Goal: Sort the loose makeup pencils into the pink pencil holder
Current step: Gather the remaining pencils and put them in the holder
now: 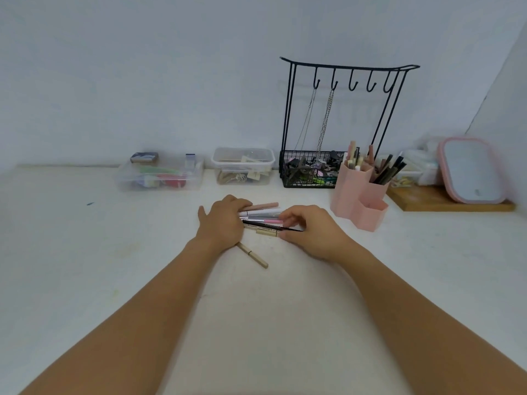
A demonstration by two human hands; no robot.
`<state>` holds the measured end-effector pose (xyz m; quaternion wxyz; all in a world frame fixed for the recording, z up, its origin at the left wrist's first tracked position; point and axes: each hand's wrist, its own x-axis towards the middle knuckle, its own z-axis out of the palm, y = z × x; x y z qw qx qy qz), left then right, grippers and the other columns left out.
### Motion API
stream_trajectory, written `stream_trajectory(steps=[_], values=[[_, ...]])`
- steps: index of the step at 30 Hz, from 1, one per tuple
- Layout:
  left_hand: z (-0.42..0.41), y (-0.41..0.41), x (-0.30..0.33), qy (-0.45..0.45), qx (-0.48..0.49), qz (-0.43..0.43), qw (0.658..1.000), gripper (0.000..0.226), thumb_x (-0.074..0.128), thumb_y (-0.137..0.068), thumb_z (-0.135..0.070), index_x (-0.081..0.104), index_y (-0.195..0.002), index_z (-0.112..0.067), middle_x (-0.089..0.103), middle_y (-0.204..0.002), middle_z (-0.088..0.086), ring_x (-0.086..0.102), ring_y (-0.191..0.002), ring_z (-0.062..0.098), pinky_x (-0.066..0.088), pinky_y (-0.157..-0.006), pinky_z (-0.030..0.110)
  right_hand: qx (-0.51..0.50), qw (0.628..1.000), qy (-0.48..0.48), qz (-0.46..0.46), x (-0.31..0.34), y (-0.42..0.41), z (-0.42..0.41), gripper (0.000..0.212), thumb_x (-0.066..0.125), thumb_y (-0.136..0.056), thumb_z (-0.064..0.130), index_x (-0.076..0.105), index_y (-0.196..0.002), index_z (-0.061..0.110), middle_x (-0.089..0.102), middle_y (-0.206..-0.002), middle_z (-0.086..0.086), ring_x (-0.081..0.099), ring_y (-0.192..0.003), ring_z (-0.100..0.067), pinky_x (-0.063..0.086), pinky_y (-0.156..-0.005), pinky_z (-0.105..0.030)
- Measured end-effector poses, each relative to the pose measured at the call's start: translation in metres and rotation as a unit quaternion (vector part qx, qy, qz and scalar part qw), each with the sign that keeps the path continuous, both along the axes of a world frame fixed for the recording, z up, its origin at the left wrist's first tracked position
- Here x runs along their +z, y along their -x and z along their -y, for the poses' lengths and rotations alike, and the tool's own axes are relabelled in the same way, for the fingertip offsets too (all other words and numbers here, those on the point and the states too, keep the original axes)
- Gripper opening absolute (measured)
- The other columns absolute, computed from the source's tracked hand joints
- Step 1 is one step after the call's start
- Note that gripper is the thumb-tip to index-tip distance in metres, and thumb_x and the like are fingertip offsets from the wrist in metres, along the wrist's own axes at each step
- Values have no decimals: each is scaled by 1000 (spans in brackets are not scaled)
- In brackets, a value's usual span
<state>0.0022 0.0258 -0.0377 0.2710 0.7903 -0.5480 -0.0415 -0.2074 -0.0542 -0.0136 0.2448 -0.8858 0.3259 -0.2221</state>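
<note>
A bunch of loose makeup pencils (261,216) lies on the white table, pink, white, silver, black and beige ones side by side. My left hand (221,222) rests flat over their left ends, fingers curled onto them. My right hand (309,228) pinches the right end of a thin black pencil (273,225) in the bunch. One beige pencil (252,255) lies apart, just below my left hand. The pink pencil holder (358,195) stands to the right, with several pencils upright in its taller compartments; its low front compartment looks empty.
A black wire jewellery rack (339,118) with hanging chains and a filled basket stands behind the holder. Two clear plastic boxes (159,175) (242,166) sit along the wall. A pink-framed mirror (470,169) leans on a wooden board (445,202) at the far right.
</note>
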Motion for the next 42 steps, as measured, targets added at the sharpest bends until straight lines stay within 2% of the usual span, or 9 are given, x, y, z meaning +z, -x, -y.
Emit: stream_trajectory(steps=[5,9,13,17,22,29,33,37,42], values=[[-2,-1,-3,33,10,-8,999,47,47,-88,-3,66,-118,-34,58,-119,-6,55,-119,23,18,-117,65,-33,997,29,-59,5,9,11,14,72,-86,33,75,-94,22,63,-82,9,53,-72,-5,37,-59,-19],[-7,1,-2,139,32,-66,988,39,45,-98,-6,65,-127,-22,58,-136,3,53,-128,26,30,-116,54,-33,997,9,-63,8,11,10,8,73,-87,25,78,-89,19,68,-79,4,52,-65,-3,35,-55,-17],[-30,10,5,273,110,-50,954,20,53,-100,-19,70,-110,-18,60,-118,2,51,-116,25,36,-90,31,-32,997,-12,-69,9,9,9,6,72,-88,22,75,-86,17,66,-80,5,52,-69,-5,36,-56,-17],[-48,9,-3,177,-23,3,984,12,63,-95,-29,65,-105,-22,50,-98,-9,55,-87,13,47,-73,32,-42,998,-18,-31,20,14,10,5,67,-91,21,70,-90,18,62,-83,7,51,-70,-6,37,-58,-19],[-41,4,-5,164,-33,-40,985,15,66,-91,-15,62,-104,-22,55,-91,-6,56,-86,15,50,-76,35,-40,985,-115,121,31,24,13,3,69,-91,16,72,-89,16,66,-73,5,55,-63,-5,43,-55,-11],[-40,5,6,192,18,-279,941,29,62,-87,2,67,-103,-21,60,-91,-2,56,-80,15,45,-70,20,-35,892,-354,280,14,5,-5,10,64,-94,9,73,-99,9,68,-81,-9,54,-59,-10,49,-60,-22],[-41,4,14,201,-11,-385,900,13,65,-85,-18,74,-94,-16,67,-89,-2,59,-82,13,44,-75,29,-10,888,-347,303,12,-10,-22,11,65,-93,11,74,-98,6,69,-71,-3,51,-53,-7,43,-52,-19],[-43,8,21,212,-51,-450,866,32,53,-101,-24,75,-99,-1,72,-95,9,64,-83,9,44,-77,23,10,886,-350,305,7,-23,-36,10,73,-88,12,76,-93,4,68,-69,-6,56,-56,-10,38,-49,-19],[-44,8,20,196,-40,-402,893,42,46,-107,-33,75,-90,-7,75,-77,-11,66,-76,-9,45,-74,10,48,910,-313,267,-2,-32,-44,12,76,-83,5,75,-95,2,66,-70,-14,56,-57,-15,47,-53,-26]])
